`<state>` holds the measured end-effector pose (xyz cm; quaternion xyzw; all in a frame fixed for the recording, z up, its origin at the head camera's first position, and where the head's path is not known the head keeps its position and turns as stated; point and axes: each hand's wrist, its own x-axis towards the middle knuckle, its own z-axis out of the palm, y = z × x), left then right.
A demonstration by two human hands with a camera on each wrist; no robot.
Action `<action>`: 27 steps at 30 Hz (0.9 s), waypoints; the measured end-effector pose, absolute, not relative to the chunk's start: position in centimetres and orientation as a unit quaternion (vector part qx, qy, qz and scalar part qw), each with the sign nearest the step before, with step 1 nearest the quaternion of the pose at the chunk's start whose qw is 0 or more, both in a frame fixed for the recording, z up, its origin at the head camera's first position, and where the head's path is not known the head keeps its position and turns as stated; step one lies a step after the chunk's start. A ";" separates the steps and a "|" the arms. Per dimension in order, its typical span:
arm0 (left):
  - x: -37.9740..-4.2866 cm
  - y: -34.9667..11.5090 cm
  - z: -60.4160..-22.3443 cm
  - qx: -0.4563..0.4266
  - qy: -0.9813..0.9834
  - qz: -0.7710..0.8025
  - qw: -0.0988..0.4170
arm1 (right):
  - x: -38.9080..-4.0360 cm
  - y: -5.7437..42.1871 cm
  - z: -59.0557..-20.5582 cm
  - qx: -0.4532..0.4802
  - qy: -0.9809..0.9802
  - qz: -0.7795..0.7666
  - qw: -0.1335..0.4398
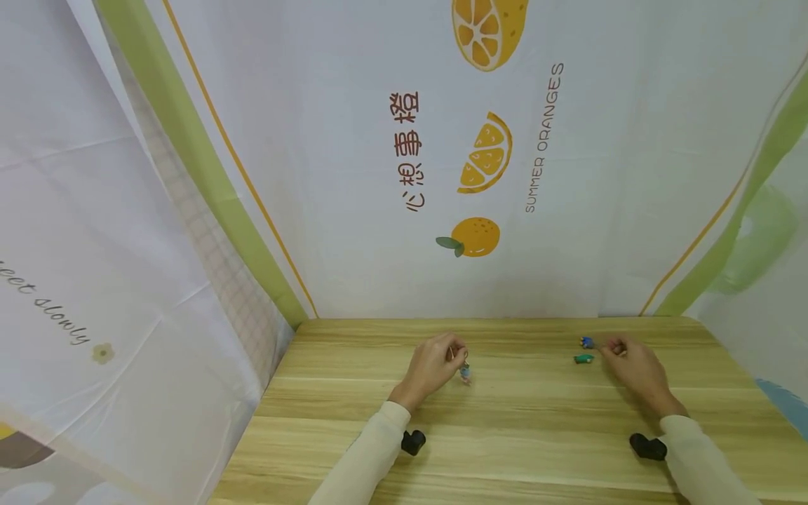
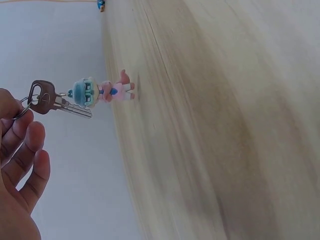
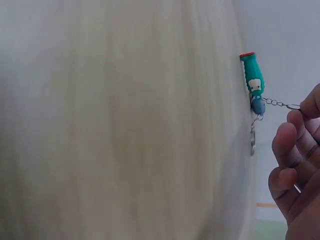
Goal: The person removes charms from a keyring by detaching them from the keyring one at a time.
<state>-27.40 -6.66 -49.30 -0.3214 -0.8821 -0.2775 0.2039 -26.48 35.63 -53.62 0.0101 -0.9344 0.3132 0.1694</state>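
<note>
White cloth walls [image 1: 353,175] with printed orange fruits and letters stand all around our light wooden table [image 1: 505,435].

Our left hand [image 1: 432,366] is near the middle of the table. Its fingers [image 2: 27,142] are curled around a metal ring, and from that ring hang a silver key with a dark head [image 2: 55,102] and a little pink toy figure with a pale blue head [image 2: 102,92]. We hold the ring up, and the toy's feet seem to just touch the wood. The other fingers of this hand are loose and only a bit bent.

Our right hand [image 1: 634,365] is over on the right side of the table, well apart from the left one. Its fingertips [image 3: 310,105] pinch the end of a thin silver chain [image 3: 277,103]. On the other end of the chain is a small green toy with a red end and a white face [image 3: 251,72]. This green toy lies on the table, just beside our fingers. A small blue toy [image 1: 588,342] lies on the wood close behind it.

Cream sleeves [image 1: 369,456] cover both our arms. A small black camera [image 1: 413,442] sits under the left wrist, and another black camera [image 1: 647,446] sits under the right wrist.
</note>
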 end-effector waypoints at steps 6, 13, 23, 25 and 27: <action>-27.4 -6.7 -49.4 -0.322 -0.882 -0.275 0.206 | -26.2 36.5 -53.9 -0.009 -0.937 0.309 0.164; -27.5 -6.6 -49.3 -0.327 -0.879 -0.275 0.212 | -26.3 37.2 -53.9 -0.033 -0.940 0.307 0.144; -27.5 -6.5 -49.4 -0.321 -0.882 -0.274 0.211 | -26.2 38.0 -53.8 -0.058 -0.946 0.297 0.112; -27.5 -6.6 -49.4 -0.323 -0.881 -0.274 0.212 | -26.1 38.2 -53.7 -0.062 -0.948 0.297 0.098; -27.5 -6.6 -49.4 -0.324 -0.880 -0.274 0.214 | -26.0 38.3 -53.6 -0.065 -0.949 0.297 0.084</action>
